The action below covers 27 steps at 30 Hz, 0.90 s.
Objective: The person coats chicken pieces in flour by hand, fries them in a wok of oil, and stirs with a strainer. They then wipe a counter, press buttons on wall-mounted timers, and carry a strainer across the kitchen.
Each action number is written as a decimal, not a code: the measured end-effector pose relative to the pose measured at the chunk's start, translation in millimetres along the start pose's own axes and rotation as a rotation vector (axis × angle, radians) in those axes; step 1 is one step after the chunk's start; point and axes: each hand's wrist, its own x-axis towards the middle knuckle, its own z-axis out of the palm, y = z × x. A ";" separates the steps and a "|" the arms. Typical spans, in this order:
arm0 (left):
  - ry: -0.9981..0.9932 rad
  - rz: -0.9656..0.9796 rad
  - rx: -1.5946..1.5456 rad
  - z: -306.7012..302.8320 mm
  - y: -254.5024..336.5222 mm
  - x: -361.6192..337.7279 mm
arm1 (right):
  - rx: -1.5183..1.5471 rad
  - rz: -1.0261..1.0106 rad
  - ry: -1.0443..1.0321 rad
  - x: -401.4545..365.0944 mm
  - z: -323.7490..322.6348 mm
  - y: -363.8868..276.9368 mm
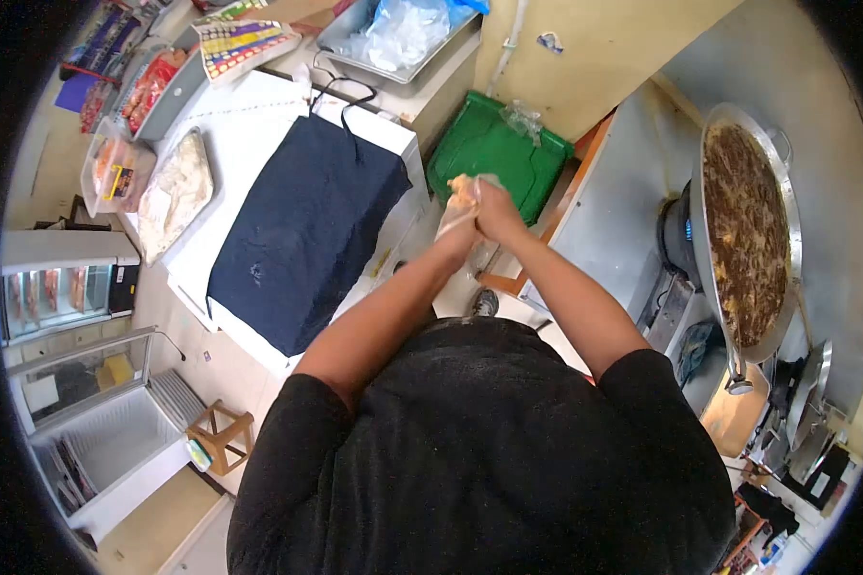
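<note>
Sideways, with 12 straight ahead, the white worktop (249, 120) bounds room at 10 o'clock; a dark cloth (307, 211) overhanging its edge could slide off if the left arm (379, 311) snagged it. At 2 o'clock, a full pan (734, 114) might spill if the right arm (580, 287) swung wide. The green bin (479, 144) lies low at 12, with open air above. Just short of it, the left hand (458, 236) and right hand (496, 207) close together around an orange lump (463, 192), unclear what; a loosened grip could drop it. Smallest, the blue flame (688, 228) beside the pan could burn.
</note>
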 end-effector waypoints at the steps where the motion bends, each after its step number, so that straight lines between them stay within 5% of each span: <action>1: -0.145 0.000 -0.061 -18.6 -15.3 21.0 | -0.036 0.064 -0.006 12.1 -1.2 0.8; 3: -0.400 -0.074 0.026 -55.2 -5.2 24.5 | -0.076 0.183 -0.072 30.2 -4.5 12.6; 9: -0.591 -0.182 -0.335 -147.5 64.7 -12.2 | 0.127 0.451 -0.296 66.1 5.0 7.2; 13: -0.639 -0.176 -0.401 -195.7 77.0 -23.1 | 0.047 0.457 -0.221 81.1 21.1 29.0; 19: -0.308 0.028 -0.324 -294.3 112.2 -85.9 | -0.082 0.759 -0.185 62.7 -53.9 100.6; 21: -0.097 0.089 -0.323 -333.1 112.6 -110.5 | 0.120 0.634 -0.002 45.7 -72.5 134.7; 24: 0.188 0.178 -0.354 -394.9 92.0 -144.4 | 0.187 0.792 0.094 43.8 -83.8 89.3; 27: 0.436 0.218 -0.396 -446.5 62.4 -172.5 | 0.293 0.874 -0.001 37.7 -72.9 110.7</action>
